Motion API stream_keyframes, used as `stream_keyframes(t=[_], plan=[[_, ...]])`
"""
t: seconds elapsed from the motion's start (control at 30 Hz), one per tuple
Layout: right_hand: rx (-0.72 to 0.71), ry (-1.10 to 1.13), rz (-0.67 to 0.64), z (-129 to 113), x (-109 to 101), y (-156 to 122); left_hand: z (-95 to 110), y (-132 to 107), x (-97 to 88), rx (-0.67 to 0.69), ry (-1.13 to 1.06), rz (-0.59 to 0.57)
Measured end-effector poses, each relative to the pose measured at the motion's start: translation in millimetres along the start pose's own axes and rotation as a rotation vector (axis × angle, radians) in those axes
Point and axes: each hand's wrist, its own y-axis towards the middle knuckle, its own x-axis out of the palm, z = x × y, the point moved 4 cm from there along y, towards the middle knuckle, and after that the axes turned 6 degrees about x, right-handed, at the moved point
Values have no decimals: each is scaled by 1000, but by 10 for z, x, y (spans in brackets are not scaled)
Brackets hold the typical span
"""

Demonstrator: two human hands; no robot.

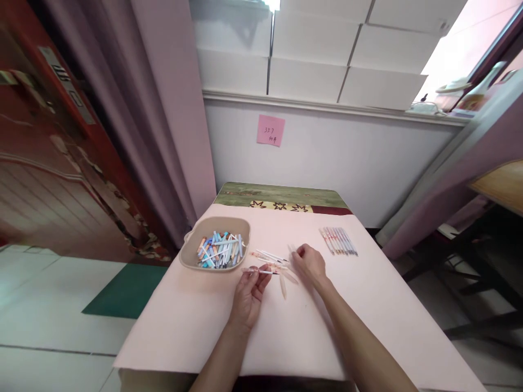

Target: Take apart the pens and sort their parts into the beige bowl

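My left hand (250, 291) pinches a thin pen refill (261, 270) that lies level just above the pale pink tabletop (286, 326). My right hand (310, 262) rests knuckles up to its right, fingers curled around a small clear piece (291, 249) that I cannot make out. Between and below the hands lie several loose clear pen barrels and refills (277, 261). A beige basin (192, 256) holding many coloured pen parts (220, 250) stands left of my left hand.
A neat row of assembled pens (338, 240) lies at the table's far right. A green patterned cloth (281, 197) covers the far edge against the white wall with a pink note (270, 130). A curtain and red door stand left; a chair stands right.
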Motion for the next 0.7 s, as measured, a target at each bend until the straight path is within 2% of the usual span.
stream_keyframes(t=[0.03, 0.07, 0.13, 0.23, 0.4, 0.5, 0.7], plan=[[-14, 34, 4, 53, -48, -101, 2, 4, -9, 0, -1, 2], [-66, 168, -16, 94, -91, -217, 3, 6, -15, 0, -2, 3], [-142, 406, -123, 167, -144, -467, 3, 5, -18, -2, 0, 3], [-146, 573, -169, 211, -218, -764, 0, -7, -1, -4, 16, 0], [-192, 521, -65, 35, -309, -918, -3, -36, 16, 3, 49, 7], [-221, 484, -58, -57, -295, -926, 1, -53, 6, 12, 51, 12], [-224, 453, -18, -83, -295, -960, 25, -73, 1, 28, 41, 25]])
